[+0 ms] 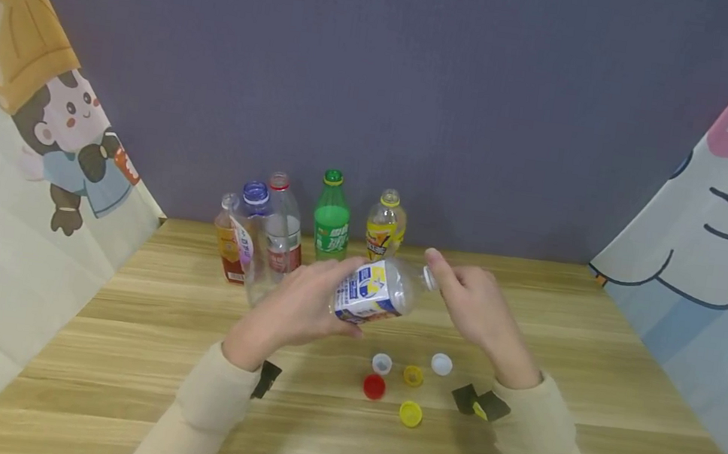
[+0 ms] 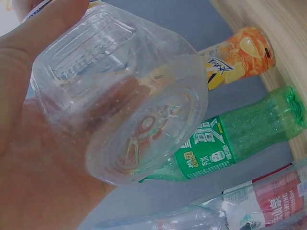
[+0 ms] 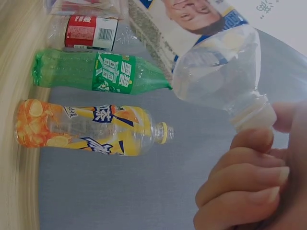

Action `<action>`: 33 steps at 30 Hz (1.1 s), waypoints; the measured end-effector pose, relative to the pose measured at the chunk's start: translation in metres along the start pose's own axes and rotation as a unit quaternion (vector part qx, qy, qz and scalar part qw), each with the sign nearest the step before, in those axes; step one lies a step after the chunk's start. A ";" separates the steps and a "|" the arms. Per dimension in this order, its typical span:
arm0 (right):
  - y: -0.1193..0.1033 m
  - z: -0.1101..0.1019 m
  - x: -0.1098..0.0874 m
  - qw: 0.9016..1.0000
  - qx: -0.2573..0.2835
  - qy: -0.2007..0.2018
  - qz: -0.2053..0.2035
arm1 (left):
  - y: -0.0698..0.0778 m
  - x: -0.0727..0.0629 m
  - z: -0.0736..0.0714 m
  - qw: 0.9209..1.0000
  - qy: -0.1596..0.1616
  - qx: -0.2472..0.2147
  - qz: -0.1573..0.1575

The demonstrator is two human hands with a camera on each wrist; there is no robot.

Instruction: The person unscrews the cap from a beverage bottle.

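Observation:
Above the table, my left hand grips a clear plastic bottle with a blue, white and yellow label round its body. The bottle lies tilted, its neck toward my right hand. My right thumb and fingers pinch the white cap at the bottle's mouth. Its ribbed clear base faces the left wrist camera. Below the hands, two white caps, two yellow caps and a red cap lie loose on the table.
Along the back stand uncapped bottles: a green one, a yellow-labelled one, a red-and-white-labelled one, a blue-necked clear one and an orange-labelled one. Dark patches lie near both wrists. A grey panel rises behind.

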State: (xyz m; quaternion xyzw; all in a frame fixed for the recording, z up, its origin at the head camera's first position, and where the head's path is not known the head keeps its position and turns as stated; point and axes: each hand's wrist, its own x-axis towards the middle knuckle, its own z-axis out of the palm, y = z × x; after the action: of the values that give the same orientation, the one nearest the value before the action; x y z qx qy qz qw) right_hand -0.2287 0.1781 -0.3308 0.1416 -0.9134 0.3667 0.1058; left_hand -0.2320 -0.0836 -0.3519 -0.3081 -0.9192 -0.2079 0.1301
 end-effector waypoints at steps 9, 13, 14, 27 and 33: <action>0.000 0.000 0.000 1.000 0.023 -0.005 0.007 | -0.001 0.000 0.001 1.000 0.002 0.005 0.006; 0.001 -0.001 0.002 0.999 0.035 -0.019 0.009 | -0.001 0.000 0.001 1.000 0.003 0.006 0.009; 0.002 -0.002 0.002 0.999 0.039 -0.022 0.008 | -0.001 0.000 0.001 1.000 0.003 0.005 0.010; 0.006 -0.004 0.003 0.997 0.063 -0.033 -0.009 | -0.001 0.001 0.000 1.000 -0.008 -0.005 0.004; 0.008 -0.005 0.003 0.997 0.064 -0.036 -0.024 | -0.001 0.000 0.000 1.000 -0.011 -0.007 0.000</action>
State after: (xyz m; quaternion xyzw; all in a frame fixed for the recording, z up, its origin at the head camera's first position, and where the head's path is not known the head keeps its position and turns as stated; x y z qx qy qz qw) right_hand -0.2338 0.1864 -0.3321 0.1830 -0.8878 0.4161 0.0723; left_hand -0.2331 -0.0842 -0.3522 -0.3112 -0.9192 -0.2106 0.1180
